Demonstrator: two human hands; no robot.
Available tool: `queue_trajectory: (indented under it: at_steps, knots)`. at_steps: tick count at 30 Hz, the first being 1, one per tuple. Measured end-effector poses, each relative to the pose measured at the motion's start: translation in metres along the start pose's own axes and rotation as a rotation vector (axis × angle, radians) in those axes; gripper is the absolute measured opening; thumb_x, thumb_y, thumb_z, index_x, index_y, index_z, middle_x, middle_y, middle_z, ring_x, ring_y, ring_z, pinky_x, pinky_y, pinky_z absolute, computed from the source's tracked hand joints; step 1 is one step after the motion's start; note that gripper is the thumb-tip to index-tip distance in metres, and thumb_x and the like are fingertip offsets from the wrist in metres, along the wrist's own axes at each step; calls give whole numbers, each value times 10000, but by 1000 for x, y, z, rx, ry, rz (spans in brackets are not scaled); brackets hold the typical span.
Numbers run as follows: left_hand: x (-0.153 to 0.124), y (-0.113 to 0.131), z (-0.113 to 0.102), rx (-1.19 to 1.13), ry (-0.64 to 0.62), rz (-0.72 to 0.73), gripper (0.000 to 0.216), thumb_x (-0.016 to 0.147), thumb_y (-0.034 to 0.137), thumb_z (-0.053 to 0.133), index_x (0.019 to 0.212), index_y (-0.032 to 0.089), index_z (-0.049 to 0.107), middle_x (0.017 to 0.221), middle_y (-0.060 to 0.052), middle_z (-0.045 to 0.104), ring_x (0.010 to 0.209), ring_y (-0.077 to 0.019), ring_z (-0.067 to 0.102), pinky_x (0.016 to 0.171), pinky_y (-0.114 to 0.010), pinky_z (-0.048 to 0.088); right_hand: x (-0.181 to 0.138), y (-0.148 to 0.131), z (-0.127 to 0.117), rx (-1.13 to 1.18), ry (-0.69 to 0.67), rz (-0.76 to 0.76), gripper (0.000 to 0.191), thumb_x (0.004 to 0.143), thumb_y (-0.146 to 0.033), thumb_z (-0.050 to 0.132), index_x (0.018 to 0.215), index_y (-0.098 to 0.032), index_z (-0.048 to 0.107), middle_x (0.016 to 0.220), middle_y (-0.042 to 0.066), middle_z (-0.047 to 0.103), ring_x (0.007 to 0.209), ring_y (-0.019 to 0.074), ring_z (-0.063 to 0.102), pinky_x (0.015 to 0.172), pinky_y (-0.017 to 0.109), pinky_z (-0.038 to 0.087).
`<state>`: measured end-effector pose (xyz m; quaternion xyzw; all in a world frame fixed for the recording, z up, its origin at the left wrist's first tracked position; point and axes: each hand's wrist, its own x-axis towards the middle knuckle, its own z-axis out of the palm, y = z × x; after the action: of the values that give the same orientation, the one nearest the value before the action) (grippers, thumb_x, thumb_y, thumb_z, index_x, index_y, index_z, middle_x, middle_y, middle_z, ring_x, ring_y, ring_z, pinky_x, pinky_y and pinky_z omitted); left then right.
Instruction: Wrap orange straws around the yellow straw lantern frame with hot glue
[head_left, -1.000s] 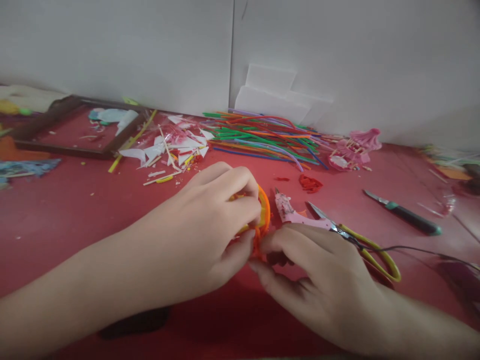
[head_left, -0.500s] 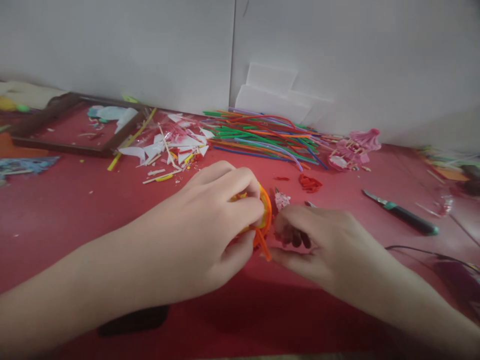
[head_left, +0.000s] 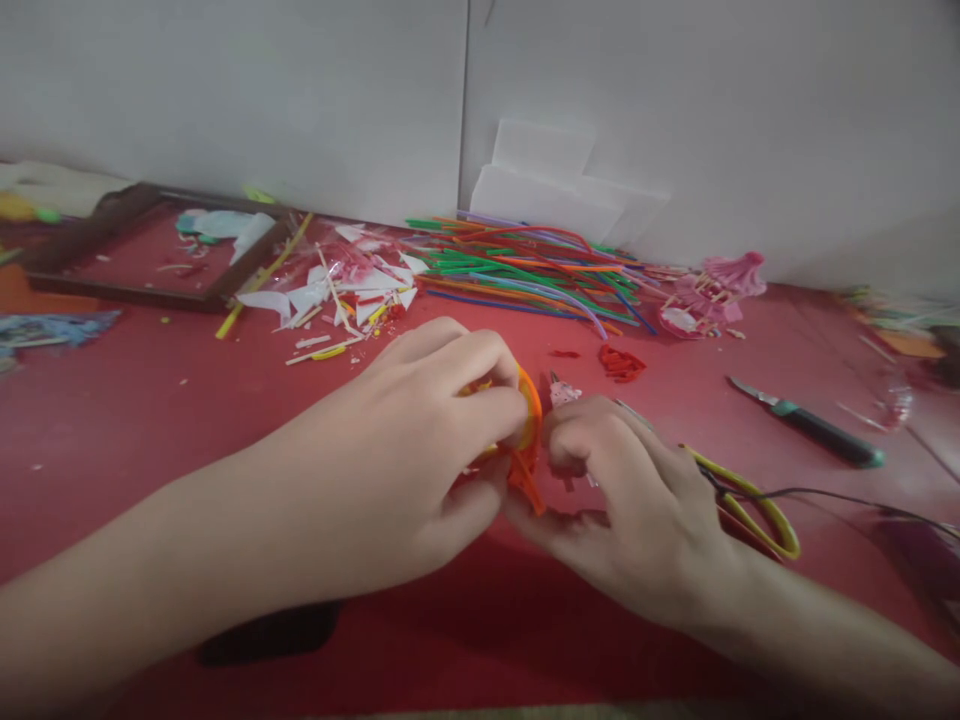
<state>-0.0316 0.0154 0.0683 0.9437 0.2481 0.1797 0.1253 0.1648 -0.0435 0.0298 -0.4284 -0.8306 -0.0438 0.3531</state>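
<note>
My left hand (head_left: pixel 457 440) is closed around a small round craft piece (head_left: pixel 531 415) in orange and yellow, which looks bent from fuzzy sticks like pipe cleaners. Its orange rim shows past my fingertips, and a short orange end (head_left: pixel 531 488) sticks out low on the right. The rest of the piece is hidden by my hand. Close on the right is my right hand (head_left: pixel 630 490), its fingers curled and its thumb apart from them. That thumb touches or nearly touches the orange end. A small pale pink piece (head_left: pixel 564 393) lies just beyond the right fingers.
A pile of coloured pipe cleaners (head_left: pixel 525 275) lies by the wall, with a pink model (head_left: pixel 712 295) beside it. Paper scraps (head_left: pixel 360 295) and a brown frame (head_left: pixel 127 290) are left. Red clippings (head_left: pixel 621 363), a black-handled knife (head_left: pixel 814 425) and a yellow-handled tool (head_left: pixel 772 520) lie right.
My right hand has shifted slightly left, its thumb closer to the orange end. The yellow-handled tool now shows behind that hand. My left hand keeps its hold on the craft piece.
</note>
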Motion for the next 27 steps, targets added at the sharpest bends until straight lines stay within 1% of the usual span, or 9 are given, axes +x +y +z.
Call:
queue_trajectory:
  at_steps: [2,4,9,13,16,20,24,27]
  knots:
    - [0,-1,1,-1,3,-9,137,821,107,527,866,192,625,1016,-53,595,910,-212,527,887,-381,438,2,1,-5,26,-14,-36,218,865,-156,664,843,-224,458,813,14,647,752,159,638,688,288,526]
    - [1,-1,1,-3,8,-13,130,822,102,533,858,189,624,1011,-53,591,912,-209,529,890,-378,441,4,0,-10,77,-62,-40,178,889,-143,636,856,-213,476,846,24,667,790,154,653,733,280,530]
    - [-1,0,2,-29,-9,-35,125,830,101,532,838,193,617,1041,-57,579,949,-214,526,837,-358,456,5,1,-24,198,-207,19,144,906,-112,561,875,-219,470,851,-14,650,774,106,636,713,224,502]
    - [-1,0,2,-57,-23,-45,130,833,108,521,843,198,614,1074,-63,571,988,-226,526,839,-365,471,4,3,-33,155,-279,69,165,900,-88,550,918,-238,483,892,-32,662,795,101,644,760,233,499]
    - [0,0,1,-57,-29,-39,134,830,106,510,843,200,604,1078,-69,567,991,-232,529,850,-383,473,7,6,-38,108,-301,116,182,893,-85,558,932,-254,501,888,-45,671,750,100,633,710,235,489]
    - [0,0,1,-47,-38,-39,137,856,127,498,870,206,610,1078,-78,565,989,-241,534,852,-401,480,11,11,-40,122,-297,166,191,890,-71,552,929,-257,525,838,-59,667,685,84,616,646,208,480]
    - [0,1,1,-43,-45,-46,145,885,131,474,844,194,598,1079,-85,559,984,-241,530,852,-407,479,12,19,-38,223,-323,256,173,884,-88,569,941,-252,569,843,-56,691,677,83,636,623,197,495]
    - [-1,2,0,-38,-46,-43,151,894,135,470,842,189,600,1086,-87,556,989,-242,528,854,-408,472,12,28,-33,351,-350,315,188,877,-99,572,989,-247,603,881,-36,704,732,104,667,661,217,530]
